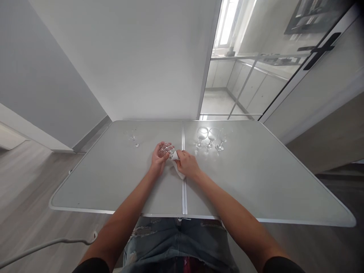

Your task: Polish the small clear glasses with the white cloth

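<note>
Over the middle of the table, my left hand (159, 157) is wrapped around the bowl of a clear stemmed glass (166, 148), which lies tilted with its stem end toward the right. My right hand (187, 163) grips a white cloth (179, 170) and presses it around the stem end of that glass. Part of the cloth hangs below my fingers toward the table seam. The stem and foot are mostly hidden by the cloth and fingers.
Three stemmed glasses stand upright in a row at the right rear, the middle one (210, 138) among them. Another clear glass (133, 138), faint, stands at the left rear. The folding table (241, 182) has a raised metal seam (184, 197). A wall and glass door lie behind.
</note>
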